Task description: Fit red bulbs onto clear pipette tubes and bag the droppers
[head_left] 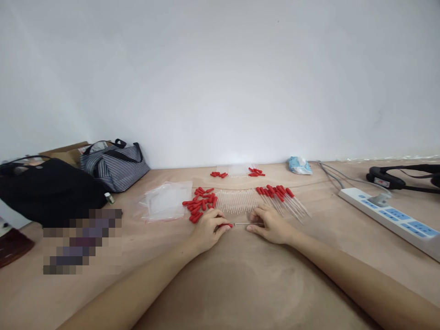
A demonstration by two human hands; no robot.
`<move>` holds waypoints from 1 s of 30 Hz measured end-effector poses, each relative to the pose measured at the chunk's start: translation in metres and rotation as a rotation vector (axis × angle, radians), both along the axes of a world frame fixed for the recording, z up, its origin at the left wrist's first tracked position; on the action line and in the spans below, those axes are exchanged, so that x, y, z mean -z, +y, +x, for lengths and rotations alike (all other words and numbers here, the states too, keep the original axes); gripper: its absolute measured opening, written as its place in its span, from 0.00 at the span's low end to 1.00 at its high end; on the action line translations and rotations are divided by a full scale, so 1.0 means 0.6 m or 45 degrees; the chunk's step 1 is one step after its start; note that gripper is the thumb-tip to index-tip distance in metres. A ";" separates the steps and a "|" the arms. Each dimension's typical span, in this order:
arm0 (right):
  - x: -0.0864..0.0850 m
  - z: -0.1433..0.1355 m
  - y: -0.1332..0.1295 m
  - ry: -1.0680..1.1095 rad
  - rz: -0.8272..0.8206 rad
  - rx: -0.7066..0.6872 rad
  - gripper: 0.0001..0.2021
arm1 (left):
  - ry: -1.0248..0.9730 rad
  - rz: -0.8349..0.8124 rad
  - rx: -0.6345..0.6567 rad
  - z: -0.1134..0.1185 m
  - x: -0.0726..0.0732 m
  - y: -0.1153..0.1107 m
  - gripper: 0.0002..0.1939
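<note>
Red rubber-looking bulb (226, 225) held end-on to a slim clear tube (243, 224)

The bulb is pinched between thumb and forefinger of the left hand (209, 230); the tube is gripped between thumb and fingertips of the right hand (271, 225). The two are lined up just in front of the other parts, with the near ends very close; whether they touch cannot be told.

The work is judged to be partway through. A fan of clear tubes tipped with red bulbs (279, 194), apparently joined already, is laid out behind the right hand. Much seems left: a loose heap of red bulbs (204, 205) is seen behind the left hand, and a row of bare clear tubes (239, 202) is set between heap and fan. Nothing is seen packed in the flat clear plastic bags (165, 201) at the left.

The pale brown wooden tabletop (233, 284) is bounded at the back by a white wall (220, 82); its near edge is not shown. Open room is offered between the forearms. Behind the hands, movement is limited by the closely laid parts. Farther out, the right side is bordered by a white power strip with blue sockets (388, 219), the left by a black fabric bag (65, 195).
</note>
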State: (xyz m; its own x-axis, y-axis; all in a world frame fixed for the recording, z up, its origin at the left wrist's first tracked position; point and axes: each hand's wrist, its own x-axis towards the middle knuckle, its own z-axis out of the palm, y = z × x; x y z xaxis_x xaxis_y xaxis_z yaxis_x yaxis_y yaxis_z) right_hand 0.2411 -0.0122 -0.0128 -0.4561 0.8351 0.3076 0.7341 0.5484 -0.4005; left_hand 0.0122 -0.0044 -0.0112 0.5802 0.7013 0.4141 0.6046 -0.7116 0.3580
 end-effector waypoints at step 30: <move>0.023 -0.027 -0.011 0.275 0.013 -0.087 0.08 | -0.066 0.025 0.113 -0.001 -0.003 -0.006 0.08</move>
State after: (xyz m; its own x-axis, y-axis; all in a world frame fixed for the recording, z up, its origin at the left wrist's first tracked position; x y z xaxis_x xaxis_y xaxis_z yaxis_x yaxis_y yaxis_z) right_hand 0.2247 -0.0189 -0.0263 -0.4343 0.8010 0.4121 0.5930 0.5986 -0.5385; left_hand 0.0116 -0.0078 -0.0092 0.6172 0.6395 0.4583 0.5199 -0.7687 0.3725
